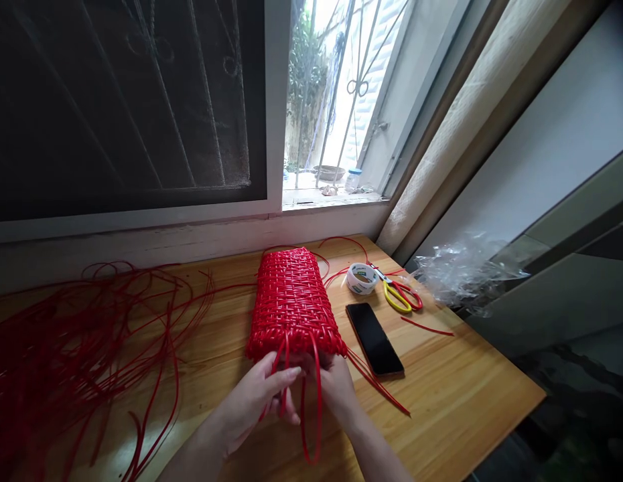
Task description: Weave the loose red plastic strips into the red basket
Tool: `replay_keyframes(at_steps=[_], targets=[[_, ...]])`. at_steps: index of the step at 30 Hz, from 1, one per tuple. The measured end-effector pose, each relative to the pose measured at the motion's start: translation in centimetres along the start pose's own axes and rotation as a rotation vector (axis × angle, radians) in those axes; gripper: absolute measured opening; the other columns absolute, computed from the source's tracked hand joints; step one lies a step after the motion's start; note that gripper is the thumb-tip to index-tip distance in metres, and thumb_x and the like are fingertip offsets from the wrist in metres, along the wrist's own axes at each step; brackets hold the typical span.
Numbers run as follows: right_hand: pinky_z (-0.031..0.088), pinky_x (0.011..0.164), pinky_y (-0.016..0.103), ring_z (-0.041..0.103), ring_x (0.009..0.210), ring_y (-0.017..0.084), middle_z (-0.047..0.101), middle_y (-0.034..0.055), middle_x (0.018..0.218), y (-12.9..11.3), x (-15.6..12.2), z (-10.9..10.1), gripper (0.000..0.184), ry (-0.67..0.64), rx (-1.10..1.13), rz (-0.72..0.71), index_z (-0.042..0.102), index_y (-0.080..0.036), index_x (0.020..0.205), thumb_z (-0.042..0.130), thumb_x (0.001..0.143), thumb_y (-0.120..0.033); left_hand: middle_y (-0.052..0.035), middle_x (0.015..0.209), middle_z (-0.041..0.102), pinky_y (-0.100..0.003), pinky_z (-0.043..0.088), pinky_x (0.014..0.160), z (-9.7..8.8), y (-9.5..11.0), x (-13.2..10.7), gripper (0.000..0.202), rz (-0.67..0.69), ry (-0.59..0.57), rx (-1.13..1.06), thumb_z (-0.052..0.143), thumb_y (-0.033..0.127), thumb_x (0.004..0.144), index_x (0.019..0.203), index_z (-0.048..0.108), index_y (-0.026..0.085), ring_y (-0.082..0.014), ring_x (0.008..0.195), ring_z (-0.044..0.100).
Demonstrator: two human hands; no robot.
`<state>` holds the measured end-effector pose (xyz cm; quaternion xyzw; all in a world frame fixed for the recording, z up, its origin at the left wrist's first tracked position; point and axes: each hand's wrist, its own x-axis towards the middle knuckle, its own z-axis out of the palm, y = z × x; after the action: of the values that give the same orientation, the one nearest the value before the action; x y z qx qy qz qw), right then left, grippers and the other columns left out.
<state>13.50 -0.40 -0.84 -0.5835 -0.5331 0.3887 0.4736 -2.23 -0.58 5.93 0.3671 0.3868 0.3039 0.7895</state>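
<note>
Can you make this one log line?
Left hand: touching red strands | right hand: at near end of red woven basket, grip unclear | nearby: smartphone, scissors, tape roll

A black phone (375,339) lay on the wooden table (467,378). Crinkly clear plastic (465,271) sat by the table's edge. A pale curtain (457,114) hung beside the window (274,100), and green leaves (306,63) showed outside.

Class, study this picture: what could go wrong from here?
The red loop hanging between the left hand and right hand might twist or snag. The loose strands heaped at the left overlap, so pulling one could tangle others. The phone lies close to the woven piece, so turning that piece might knock it.
</note>
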Motion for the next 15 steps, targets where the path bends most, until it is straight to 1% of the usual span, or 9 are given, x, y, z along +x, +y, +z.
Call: replay_keyframes(at_steps=[3, 5, 7, 8, 9, 10, 11, 13, 15], targets=[[0.052, 0.068, 0.031, 0.065, 0.080, 0.024, 0.070, 0.0085, 0.083, -0.4, 1.4, -0.1, 0.031, 0.046, 0.004, -0.022, 0.065, -0.014, 0.091, 0.051, 0.079, -0.039, -0.0008, 0.072, 0.060, -0.015, 0.036, 0.030, -0.1, -0.3, -0.7, 0.034, -0.010, 0.035, 0.125, 0.069, 0.034, 0.067, 0.095, 0.061, 0.017, -0.0059, 0.042, 0.043], [0.051, 0.074, 0.032, 0.064, 0.084, 0.024, 0.070, 0.0090, 0.090, -0.5, 2.1, -0.3, 0.030, 0.061, -0.009, -0.042, 0.064, -0.015, 0.093, 0.052, 0.078, -0.038, -0.0015, 0.071, 0.062, -0.013, 0.028, 0.025, -0.2, -0.6, -0.7, 0.035, -0.030, 0.051, 0.114, 0.064, 0.040, 0.071, 0.097, 0.060, 0.017, -0.0037, 0.036, 0.031], [0.049, 0.078, 0.032, 0.064, 0.087, 0.023, 0.069, 0.0082, 0.092, -0.6, 2.6, -0.5, 0.027, 0.061, -0.043, -0.058, 0.064, -0.016, 0.092, 0.053, 0.077, -0.036, -0.0043, 0.074, 0.066, -0.016, 0.034, 0.028, -0.4, -0.7, -0.6, 0.037, -0.041, -0.004, 0.047, 0.053, 0.046, 0.078, 0.099, 0.061, 0.016, -0.0016, 0.031, 0.021], [0.049, 0.079, 0.032, 0.063, 0.088, 0.023, 0.069, 0.0079, 0.091, -0.6, 2.7, -0.7, 0.026, 0.060, -0.069, -0.062, 0.064, -0.017, 0.090, 0.053, 0.076, -0.035, -0.0065, 0.077, 0.068, -0.019, 0.041, 0.034, -0.5, -0.7, -0.5, 0.040, -0.035, -0.044, 0.024, 0.049, 0.047, 0.080, 0.098, 0.063, 0.015, -0.0018, 0.030, 0.026], [0.048, 0.079, 0.033, 0.063, 0.088, 0.024, 0.069, 0.0078, 0.090, -0.5, 2.8, -0.8, 0.024, 0.061, -0.100, -0.062, 0.065, -0.017, 0.089, 0.054, 0.075, -0.033, -0.0088, 0.082, 0.069, -0.023, 0.049, 0.046, -0.5, -0.7, -0.5, 0.041, -0.011, -0.074, 0.029, 0.046, 0.047, 0.082, 0.096, 0.066, 0.014, -0.0039, 0.034, 0.038], [0.048, 0.078, 0.033, 0.063, 0.088, 0.024, 0.069, 0.0077, 0.089, -0.5, 2.9, -1.0, 0.022, 0.063, -0.135, -0.060, 0.065, -0.018, 0.087, 0.055, 0.073, -0.032, -0.0105, 0.088, 0.069, -0.026, 0.052, 0.062, -0.6, -0.6, -0.5, 0.041, 0.027, -0.086, 0.061, 0.046, 0.046, 0.082, 0.094, 0.068, 0.014, -0.0085, 0.046, 0.054], [0.048, 0.077, 0.034, 0.063, 0.086, 0.025, 0.069, 0.0078, 0.088, -0.4, 2.9, -1.2, 0.021, 0.065, -0.170, -0.056, 0.065, -0.018, 0.086, 0.056, 0.072, -0.031, -0.0113, 0.094, 0.069, -0.027, 0.049, 0.077, -0.7, -0.6, -0.5, 0.038, 0.074, -0.086, 0.104, 0.048, 0.044, 0.083, 0.091, 0.070, 0.014, -0.0142, 0.066, 0.063], [0.049, 0.072, 0.034, 0.063, 0.081, 0.025, 0.070, 0.0078, 0.085, -0.2, 3.0, -1.4, 0.021, 0.067, -0.237, -0.045, 0.066, -0.018, 0.083, 0.056, 0.071, -0.031, -0.0110, 0.103, 0.068, -0.029, 0.039, 0.095, -0.6, -0.6, -0.5, 0.031, 0.129, -0.101, 0.153, 0.052, 0.037, 0.082, 0.092, 0.072, 0.016, -0.0215, 0.100, 0.059], [0.048, 0.069, 0.033, 0.063, 0.077, 0.025, 0.070, 0.0078, 0.083, 0.2, 3.0, -1.5, 0.022, 0.066, -0.294, -0.041, 0.066, -0.018, 0.082, 0.054, 0.072, -0.034, -0.0095, 0.110, 0.066, -0.034, 0.033, 0.100, -0.4, -0.7, -0.5, 0.028, 0.130, -0.197, 0.051, 0.055, 0.026, 0.080, 0.105, 0.068, 0.018, -0.0241, 0.110, 0.054]])
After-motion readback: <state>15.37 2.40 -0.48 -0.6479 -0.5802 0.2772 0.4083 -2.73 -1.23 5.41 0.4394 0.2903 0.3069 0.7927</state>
